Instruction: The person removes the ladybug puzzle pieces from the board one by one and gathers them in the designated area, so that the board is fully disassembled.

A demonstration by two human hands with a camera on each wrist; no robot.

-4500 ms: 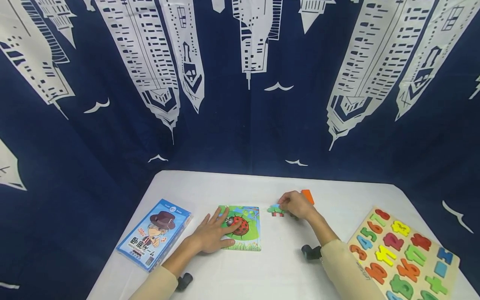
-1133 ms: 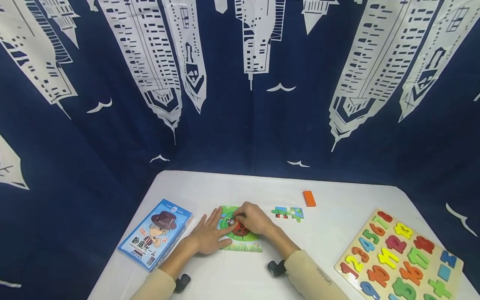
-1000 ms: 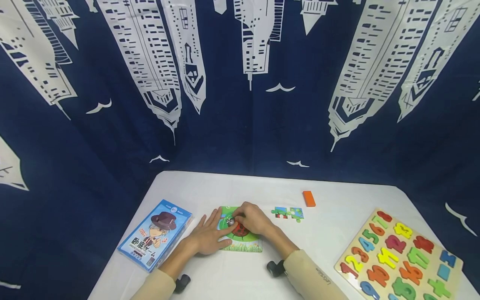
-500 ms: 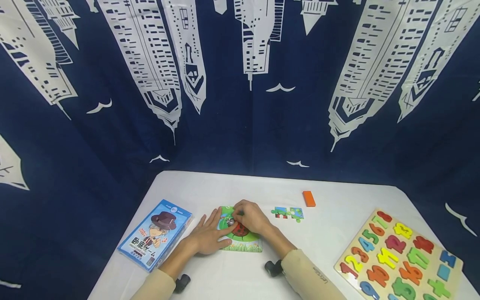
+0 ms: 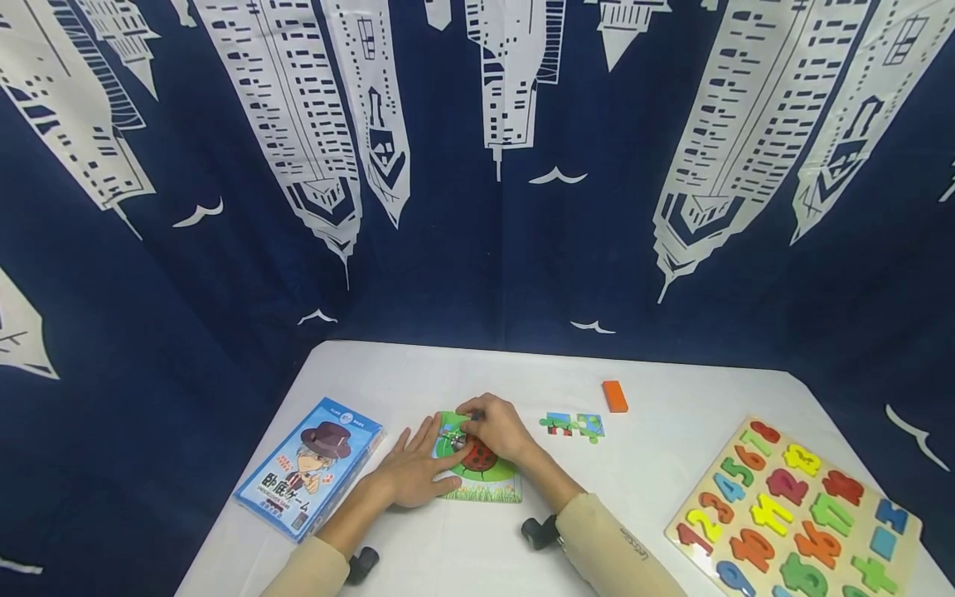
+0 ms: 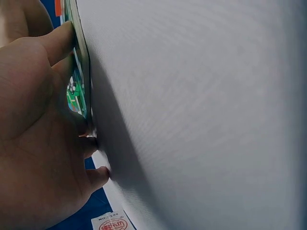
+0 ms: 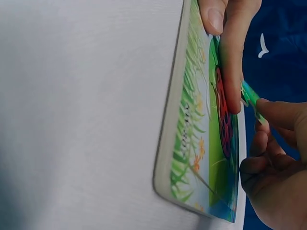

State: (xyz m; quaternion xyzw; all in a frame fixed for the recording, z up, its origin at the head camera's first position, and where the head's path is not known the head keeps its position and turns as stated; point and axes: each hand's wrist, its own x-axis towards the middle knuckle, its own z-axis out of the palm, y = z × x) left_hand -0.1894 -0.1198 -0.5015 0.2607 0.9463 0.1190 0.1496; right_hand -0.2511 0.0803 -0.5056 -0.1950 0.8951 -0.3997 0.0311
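A ladybug jigsaw puzzle board (image 5: 485, 491) lies in the middle of the white table. My left hand (image 5: 410, 473) rests on its left part with fingers spread; in the right wrist view one straight finger (image 7: 232, 62) lies across the ladybug. Over the board's upper part, my right hand (image 5: 501, 429) pinches a small green and blue puzzle piece (image 7: 250, 96) between thumb and fingertips. The piece stands tilted near the far edge of the board in the right wrist view. To the right of the board lie two loose puzzle pieces, one red and green (image 5: 558, 424), one blue and green (image 5: 591, 425).
An orange block (image 5: 615, 396) lies behind the loose pieces. A blue game box (image 5: 306, 473) stands at the left, beside my left forearm. At the right is a wooden number board (image 5: 912, 535) with coloured shapes. A dark patterned curtain (image 5: 448, 274) hangs behind the table.
My right hand has come left from the loose pieces to the board with a puzzle piece. Over the last second it has shifted slightly up and left. My left hand stays put.
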